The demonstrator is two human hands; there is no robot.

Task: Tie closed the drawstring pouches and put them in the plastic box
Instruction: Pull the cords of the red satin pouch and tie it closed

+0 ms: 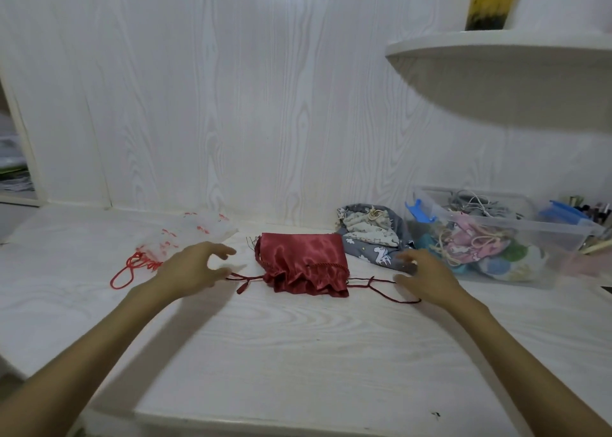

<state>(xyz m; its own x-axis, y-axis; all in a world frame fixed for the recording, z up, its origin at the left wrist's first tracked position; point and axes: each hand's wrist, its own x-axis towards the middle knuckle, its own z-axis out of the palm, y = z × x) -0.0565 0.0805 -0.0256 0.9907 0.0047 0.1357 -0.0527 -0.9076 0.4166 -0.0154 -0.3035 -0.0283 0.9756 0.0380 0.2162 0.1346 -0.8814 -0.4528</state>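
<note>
Where things lie: as follows, on a white wood-grain surface (298, 354) against a panelled wall.
Red satin pouch (303, 259): flat at the middle of the surface, gathered mouth toward the near edge, dark red drawstrings trailing out on both sides.
Left cord (243, 279): runs leftward from the mouth, knotted end lying just beside the left fingertips.
Right cord (384, 287): runs rightward and loops toward the near side, ending under or next to the right hand.
Left hand (195, 268): fingers spread and slightly bent, hovering just left of the pouch, gripping nothing; contact with the cord cannot be told.
Right hand (427, 277): fingers spread, blurred, just right of the pouch over the cord end; holding nothing that shows.
Grey printed pouch (374, 238): crumpled behind and right of the red one, a cream printed pouch (367, 226) resting on top.
Clear plastic box (496, 234): at the right, open, holding several coloured pouches and tangled cords, blue latches on its ends.
Sheer white pouch (195, 233): far left, red markings, bright red cord (132, 268) looped in front.
Curved shelf (496, 56): above the box on the wall.
</note>
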